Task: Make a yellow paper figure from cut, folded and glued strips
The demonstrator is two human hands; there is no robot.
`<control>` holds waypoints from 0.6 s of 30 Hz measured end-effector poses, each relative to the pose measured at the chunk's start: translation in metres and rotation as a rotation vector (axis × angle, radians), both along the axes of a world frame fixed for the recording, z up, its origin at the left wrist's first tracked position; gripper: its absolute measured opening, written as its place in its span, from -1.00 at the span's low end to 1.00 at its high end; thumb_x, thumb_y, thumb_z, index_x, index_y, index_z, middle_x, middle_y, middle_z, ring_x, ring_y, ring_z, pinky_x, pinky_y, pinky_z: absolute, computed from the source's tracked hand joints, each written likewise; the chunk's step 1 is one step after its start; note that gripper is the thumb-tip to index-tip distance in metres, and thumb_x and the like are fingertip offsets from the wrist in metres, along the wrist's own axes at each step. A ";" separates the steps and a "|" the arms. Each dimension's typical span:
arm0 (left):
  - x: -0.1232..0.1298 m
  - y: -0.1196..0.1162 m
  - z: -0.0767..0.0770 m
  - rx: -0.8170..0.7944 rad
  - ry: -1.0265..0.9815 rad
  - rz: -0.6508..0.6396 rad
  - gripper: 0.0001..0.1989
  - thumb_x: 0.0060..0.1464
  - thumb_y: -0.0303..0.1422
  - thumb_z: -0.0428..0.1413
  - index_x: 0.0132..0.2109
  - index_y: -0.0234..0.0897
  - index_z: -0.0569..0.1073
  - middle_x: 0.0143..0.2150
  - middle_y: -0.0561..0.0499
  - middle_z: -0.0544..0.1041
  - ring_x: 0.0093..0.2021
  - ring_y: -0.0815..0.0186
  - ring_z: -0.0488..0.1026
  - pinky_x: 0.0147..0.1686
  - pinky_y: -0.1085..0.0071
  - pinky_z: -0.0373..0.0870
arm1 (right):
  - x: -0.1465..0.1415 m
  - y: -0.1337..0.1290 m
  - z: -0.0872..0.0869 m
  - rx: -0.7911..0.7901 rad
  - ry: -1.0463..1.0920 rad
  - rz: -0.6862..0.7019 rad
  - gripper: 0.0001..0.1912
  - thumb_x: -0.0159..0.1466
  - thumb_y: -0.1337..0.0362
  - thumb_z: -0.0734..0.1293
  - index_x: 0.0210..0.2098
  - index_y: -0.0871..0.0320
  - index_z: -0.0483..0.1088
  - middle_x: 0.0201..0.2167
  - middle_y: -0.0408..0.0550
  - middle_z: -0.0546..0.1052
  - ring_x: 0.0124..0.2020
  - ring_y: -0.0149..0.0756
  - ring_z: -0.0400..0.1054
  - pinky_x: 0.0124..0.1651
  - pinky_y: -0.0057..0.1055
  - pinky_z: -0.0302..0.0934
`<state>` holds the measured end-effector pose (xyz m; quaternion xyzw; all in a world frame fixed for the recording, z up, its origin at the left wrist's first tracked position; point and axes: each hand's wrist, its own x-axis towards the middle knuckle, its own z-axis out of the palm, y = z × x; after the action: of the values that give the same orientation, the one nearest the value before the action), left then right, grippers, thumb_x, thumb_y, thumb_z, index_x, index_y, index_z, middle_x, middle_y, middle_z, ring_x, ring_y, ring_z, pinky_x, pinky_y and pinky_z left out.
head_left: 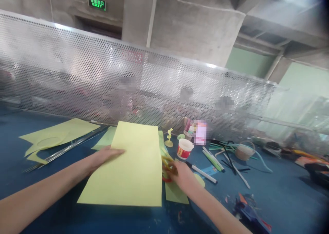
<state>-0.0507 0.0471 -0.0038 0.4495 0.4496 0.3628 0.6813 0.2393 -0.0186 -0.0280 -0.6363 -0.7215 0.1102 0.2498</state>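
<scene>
A large pale-yellow paper sheet (128,172) is raised in front of me, over the blue table. My left hand (106,158) grips its left side, thumb lying on the front face and the other fingers hidden behind. At the sheet's right edge, my right hand (182,174) is closed around what look like scissors (167,162) with yellow and red parts, blurred and partly hidden by the paper. Below that hand lies a smaller yellow-green paper piece (177,194). More yellow sheets (77,127), with a round cut in them, rest at the left.
A red-and-white paper cup (185,149) and a small yellow paper figure (169,139) stand behind the sheet. Right of my hand are a white marker (205,172), black strips and a small basket (245,151). A perforated metal screen (159,79) borders the table; people sit beyond it.
</scene>
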 end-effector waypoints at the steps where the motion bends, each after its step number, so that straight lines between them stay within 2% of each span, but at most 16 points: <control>1: 0.000 0.001 -0.001 -0.001 0.000 0.027 -0.60 -0.28 -0.30 0.29 -0.20 -0.34 0.52 -0.32 -0.15 0.61 -0.36 0.05 0.55 -0.34 0.28 0.49 | -0.001 0.000 0.001 -0.020 -0.001 -0.001 -0.80 0.11 0.36 0.27 -0.27 0.29 0.42 -0.38 0.11 0.47 -0.28 -0.05 0.30 -0.18 -0.21 0.14; 6: -0.001 -0.002 0.003 0.006 -0.040 0.060 -0.54 -0.23 -0.23 0.27 -0.14 -0.37 0.49 -0.32 -0.17 0.60 -0.38 0.07 0.55 -0.37 0.27 0.50 | -0.001 -0.012 0.008 -0.108 0.094 -0.014 -0.83 0.14 0.37 0.20 -0.30 0.33 0.35 -0.30 0.25 0.44 -0.20 0.01 0.27 -0.13 -0.15 0.08; 9: -0.002 -0.006 0.007 0.043 -0.070 0.054 -0.57 -0.18 -0.22 0.26 -0.15 -0.38 0.49 -0.30 -0.18 0.60 -0.34 0.05 0.55 -0.33 0.25 0.50 | 0.005 -0.019 0.017 -0.192 0.250 0.017 -0.82 0.16 0.28 0.20 -0.30 0.26 0.32 -0.35 0.10 0.44 -0.28 -0.12 0.30 -0.19 -0.21 0.11; 13: -0.002 -0.009 0.013 0.025 -0.093 0.104 -0.58 -0.15 -0.26 0.25 -0.11 -0.35 0.48 -0.33 -0.17 0.60 -0.36 0.04 0.55 -0.37 0.26 0.51 | 0.002 -0.022 0.027 -0.288 0.539 0.103 -0.85 0.10 0.21 0.26 -0.40 0.17 0.27 -0.54 -0.16 0.36 -0.49 -0.32 0.26 -0.40 -0.38 0.14; 15: -0.003 -0.009 0.019 0.010 -0.107 0.116 -0.55 -0.14 -0.27 0.24 -0.06 -0.36 0.45 -0.32 -0.20 0.60 -0.38 0.03 0.55 -0.39 0.25 0.51 | -0.004 -0.022 0.027 -0.282 0.691 0.149 -0.78 0.03 0.17 0.34 -0.46 0.13 0.22 -0.55 -0.20 0.33 -0.48 -0.35 0.27 -0.39 -0.39 0.17; 18: -0.008 -0.010 0.034 -0.010 -0.183 0.084 -0.51 -0.10 -0.28 0.22 0.00 -0.39 0.41 -0.29 -0.23 0.59 -0.36 0.00 0.55 -0.35 0.20 0.51 | -0.012 -0.020 0.020 -0.255 0.893 0.202 -0.65 0.04 -0.03 0.34 -0.42 0.10 0.22 -0.47 -0.13 0.38 -0.35 -0.27 0.33 -0.23 -0.29 0.22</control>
<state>-0.0585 0.0372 0.0297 0.3919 0.4058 0.4281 0.7060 0.2275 -0.0387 -0.0078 -0.4791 -0.5825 0.4844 0.4433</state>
